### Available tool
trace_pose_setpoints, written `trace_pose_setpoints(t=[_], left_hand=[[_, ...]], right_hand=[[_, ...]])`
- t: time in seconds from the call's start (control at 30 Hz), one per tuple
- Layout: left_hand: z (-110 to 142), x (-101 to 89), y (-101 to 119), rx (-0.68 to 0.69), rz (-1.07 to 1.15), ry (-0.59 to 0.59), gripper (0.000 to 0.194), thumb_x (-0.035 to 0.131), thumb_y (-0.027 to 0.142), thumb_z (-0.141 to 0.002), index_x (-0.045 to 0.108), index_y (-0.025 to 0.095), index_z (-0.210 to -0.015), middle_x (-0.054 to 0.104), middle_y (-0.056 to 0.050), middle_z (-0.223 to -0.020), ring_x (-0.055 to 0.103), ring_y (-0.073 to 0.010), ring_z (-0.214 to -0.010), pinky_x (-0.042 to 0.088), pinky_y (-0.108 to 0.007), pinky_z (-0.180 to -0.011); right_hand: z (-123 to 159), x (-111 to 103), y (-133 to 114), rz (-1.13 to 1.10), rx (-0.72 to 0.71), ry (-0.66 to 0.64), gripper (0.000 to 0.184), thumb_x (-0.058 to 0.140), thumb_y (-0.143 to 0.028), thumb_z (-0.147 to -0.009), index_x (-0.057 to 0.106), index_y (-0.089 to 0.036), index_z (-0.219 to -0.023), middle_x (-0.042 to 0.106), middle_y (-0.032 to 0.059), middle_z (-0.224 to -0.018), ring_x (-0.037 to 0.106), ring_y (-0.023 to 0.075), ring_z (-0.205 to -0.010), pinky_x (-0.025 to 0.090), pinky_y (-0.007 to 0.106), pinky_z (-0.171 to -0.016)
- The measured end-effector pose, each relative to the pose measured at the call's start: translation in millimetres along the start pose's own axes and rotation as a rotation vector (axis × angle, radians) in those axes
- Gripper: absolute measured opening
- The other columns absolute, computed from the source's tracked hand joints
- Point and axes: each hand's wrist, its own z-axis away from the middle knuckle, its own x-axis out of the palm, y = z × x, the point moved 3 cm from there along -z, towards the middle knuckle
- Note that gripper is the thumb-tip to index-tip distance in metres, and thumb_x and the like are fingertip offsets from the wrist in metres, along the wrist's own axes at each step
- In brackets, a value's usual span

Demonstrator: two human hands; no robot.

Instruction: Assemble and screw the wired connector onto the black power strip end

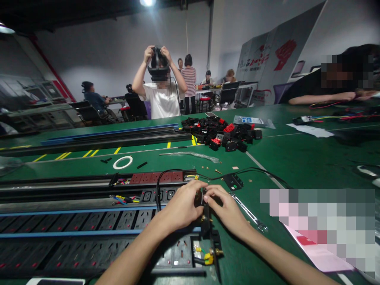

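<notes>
At the right ends of the socket strips, my left hand [187, 200] is closed with its fingers curled round the upper part of a narrow black end piece [206, 225]. My right hand [222, 204] pinches the same piece from the other side, fingertips close to the left ones. Fingers partly hide what they grip. Lower down, a brass bolt [218, 252] and yellow-sleeved wire terminals [209, 259] sit by the nearest black socket strip [181, 251]. A wrench [249, 213] lies just right of my right hand.
Beyond my hands lie a black plate [233, 182] with a cable and a white ring [122, 162]. Farther back are a heap of black and red sockets [219, 132] and long rails [118, 136]. One person opposite [163, 95] holds a headset; another leans over the table's right side.
</notes>
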Motion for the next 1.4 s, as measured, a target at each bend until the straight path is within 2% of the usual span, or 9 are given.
trace_pose_setpoints(t=[0.1,0.23,0.37,0.53,0.67,0.93,1.03,1.17,1.4], left_hand=[[0.0,-0.3,0.0,0.001,0.004,0.009,0.056,0.063,0.007,-0.072,0.057,0.018,-0.126,0.062,-0.01,-0.127,0.059,-0.0241,-0.116,0.047,-0.038,-0.104],[0.3,-0.9,1.3,0.007,0.011,0.002,0.056,0.063,0.006,-0.071,0.057,0.019,-0.126,0.062,-0.009,-0.126,0.059,-0.0235,-0.115,0.047,-0.038,-0.103],[0.2,-1.4,1.9,-0.011,0.002,-0.004,0.057,0.063,0.007,-0.071,0.056,0.017,-0.127,0.062,-0.01,-0.127,0.058,-0.0248,-0.117,0.046,-0.039,-0.105],[0.0,-1.8,3.0,-0.008,0.006,-0.013,0.057,0.061,0.005,-0.07,0.057,0.018,-0.126,0.062,-0.009,-0.127,0.058,-0.0245,-0.117,0.046,-0.038,-0.105],[0.4,-1.9,2.9,-0.014,0.001,-0.014,0.058,0.061,0.005,-0.07,0.056,0.017,-0.126,0.061,-0.01,-0.128,0.058,-0.0251,-0.118,0.046,-0.039,-0.105],[0.8,-1.4,2.2,-0.011,0.007,-0.006,0.057,0.062,0.005,-0.07,0.056,0.017,-0.126,0.061,-0.01,-0.127,0.058,-0.0245,-0.117,0.046,-0.039,-0.105],[0.6,-0.6,1.6,-0.001,0.013,-0.008,0.057,0.061,0.004,-0.07,0.056,0.018,-0.126,0.062,-0.009,-0.127,0.058,-0.0237,-0.116,0.047,-0.038,-0.104],[0.7,0.0,0.6,-0.004,0.001,-0.003,0.059,0.062,0.005,-0.07,0.056,0.017,-0.127,0.061,-0.009,-0.129,0.057,-0.0244,-0.119,0.045,-0.039,-0.106],[0.7,-0.2,0.7,-0.008,0.004,-0.007,0.058,0.062,0.006,-0.07,0.056,0.018,-0.127,0.062,-0.009,-0.128,0.058,-0.0246,-0.117,0.046,-0.039,-0.105]], right_hand=[[0.2,0.6,0.8,0.0,0.02,-0.024,0.04,0.045,-0.046,-0.096,0.062,-0.02,-0.072,0.062,0.0087,-0.106,0.058,0.0232,-0.103,0.043,0.037,-0.092],[-0.2,-1.6,-0.4,-0.005,-0.015,0.031,0.024,0.059,-0.045,-0.089,0.065,-0.021,-0.09,0.061,0.0083,-0.111,0.056,0.0237,-0.109,0.042,0.036,-0.095],[-0.4,0.4,0.4,-0.004,0.02,-0.033,0.039,0.045,-0.047,-0.096,0.062,-0.02,-0.074,0.062,0.0086,-0.107,0.058,0.0225,-0.103,0.043,0.036,-0.092],[-0.4,-1.5,-1.4,-0.015,-0.016,0.024,0.026,0.056,-0.045,-0.091,0.063,-0.021,-0.089,0.062,0.0077,-0.108,0.056,0.0229,-0.107,0.042,0.036,-0.095],[-0.6,0.0,-0.8,-0.017,0.018,-0.024,0.037,0.044,-0.046,-0.097,0.063,-0.02,-0.078,0.062,0.0084,-0.105,0.058,0.0224,-0.103,0.043,0.037,-0.093],[0.4,0.3,0.3,-0.043,0.027,-0.027,0.04,0.041,-0.049,-0.098,0.064,-0.02,-0.083,0.062,0.0082,-0.107,0.059,0.0215,-0.102,0.044,0.035,-0.094],[0.1,-1.6,0.7,-0.04,0.008,0.022,0.032,0.052,-0.05,-0.093,0.064,-0.021,-0.095,0.061,0.0075,-0.11,0.057,0.022,-0.107,0.043,0.035,-0.097],[-0.5,-0.3,1.0,-0.025,0.018,-0.024,0.039,0.047,-0.05,-0.096,0.064,-0.02,-0.079,0.063,0.0078,-0.104,0.059,0.022,-0.101,0.044,0.035,-0.094],[-1.8,-1.3,0.4,-0.03,0.005,-0.058,0.031,0.052,-0.048,-0.094,0.064,-0.021,-0.083,0.062,0.0067,-0.104,0.057,0.0224,-0.104,0.043,0.035,-0.095]])
